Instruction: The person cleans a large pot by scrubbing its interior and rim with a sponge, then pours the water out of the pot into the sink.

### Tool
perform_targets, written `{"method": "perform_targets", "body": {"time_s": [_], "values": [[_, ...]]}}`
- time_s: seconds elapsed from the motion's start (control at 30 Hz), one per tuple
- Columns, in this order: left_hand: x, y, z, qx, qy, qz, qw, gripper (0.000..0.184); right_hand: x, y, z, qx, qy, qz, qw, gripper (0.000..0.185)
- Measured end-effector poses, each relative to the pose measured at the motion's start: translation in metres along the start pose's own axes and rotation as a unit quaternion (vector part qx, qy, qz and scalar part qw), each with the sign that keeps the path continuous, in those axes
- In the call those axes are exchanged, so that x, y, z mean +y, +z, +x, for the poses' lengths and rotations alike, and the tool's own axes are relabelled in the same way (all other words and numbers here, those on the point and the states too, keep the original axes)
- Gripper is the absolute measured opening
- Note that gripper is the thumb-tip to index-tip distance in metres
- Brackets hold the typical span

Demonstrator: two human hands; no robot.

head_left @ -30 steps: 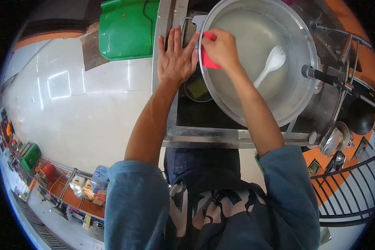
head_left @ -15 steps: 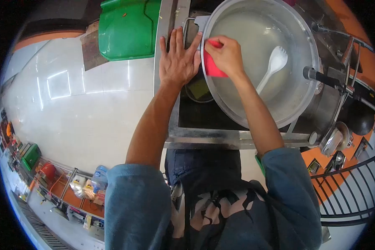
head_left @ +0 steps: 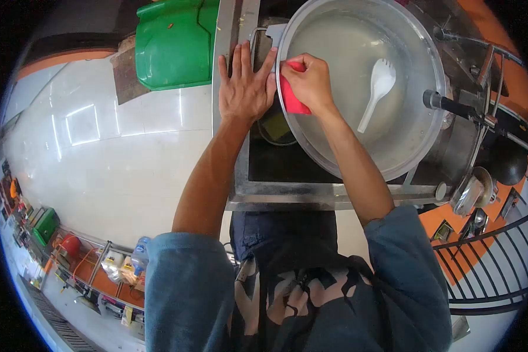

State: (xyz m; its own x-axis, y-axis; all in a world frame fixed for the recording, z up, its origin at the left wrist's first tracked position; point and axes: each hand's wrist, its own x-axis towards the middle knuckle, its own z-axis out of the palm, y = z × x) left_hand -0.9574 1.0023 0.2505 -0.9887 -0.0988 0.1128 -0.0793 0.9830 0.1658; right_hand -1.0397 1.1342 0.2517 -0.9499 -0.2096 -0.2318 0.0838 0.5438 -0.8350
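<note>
A large metal pot point(head_left: 409, 144) holds cloudy liquid. My right hand point(head_left: 311, 85) reaches over its left rim, with the fingers closed on a red scrubbing pad point(head_left: 293, 101) pressed against the inner wall. Outside the pot, my left hand point(head_left: 244, 88) lies with fingers spread, its thumb side by the rim near the side handle point(head_left: 256, 36). Nothing is seen in that hand. A white plastic serving spoon point(head_left: 382, 82) with a notched tip rests in the pot, its handle slanting toward me.
A black-tipped faucet point(head_left: 446, 104) reaches over the pot's right rim. Below my left hand, a greenish pad point(head_left: 277, 126) sits beside the pot. The metal counter edge point(head_left: 322, 190) runs in front of me; a green bin point(head_left: 176, 50) stands at the left.
My right hand and the red pad have shifted slightly left along the inner rim. The camera view has moved a little. The spoon's handle now shows more fully beside my forearm.
</note>
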Motion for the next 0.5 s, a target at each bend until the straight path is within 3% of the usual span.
{"method": "perform_targets", "body": {"time_s": [0.07, 0.13, 0.2, 0.3, 0.4, 0.5], "values": [[0.001, 0.001, -0.001, -0.004, 0.000, 0.007, 1.000, 0.054, 0.000, 0.001, 0.007, 0.025, -0.030, 0.008, 0.999, 0.022], [0.003, 0.000, -0.003, -0.013, 0.002, 0.007, 1.000, 0.054, -0.001, 0.002, 0.054, 0.127, -0.083, -0.041, 0.988, 0.020], [0.003, -0.002, 0.000, -0.016, 0.002, 0.011, 1.000, 0.054, 0.000, -0.006, 0.105, 0.228, -0.065, -0.011, 0.971, 0.017], [0.002, -0.002, 0.000, -0.012, 0.007, 0.011, 1.000, 0.054, -0.002, -0.004, 0.107, 0.295, -0.118, 0.002, 0.948, 0.014], [0.003, -0.004, 0.001, -0.022, 0.002, 0.012, 1.000, 0.054, 0.010, 0.025, 0.044, 0.218, -0.154, 0.019, 0.964, 0.009], [0.003, -0.006, 0.003, -0.031, 0.000, 0.006, 1.000, 0.055, 0.010, 0.032, 0.043, 0.234, -0.162, 0.065, 0.956, 0.010]]}}
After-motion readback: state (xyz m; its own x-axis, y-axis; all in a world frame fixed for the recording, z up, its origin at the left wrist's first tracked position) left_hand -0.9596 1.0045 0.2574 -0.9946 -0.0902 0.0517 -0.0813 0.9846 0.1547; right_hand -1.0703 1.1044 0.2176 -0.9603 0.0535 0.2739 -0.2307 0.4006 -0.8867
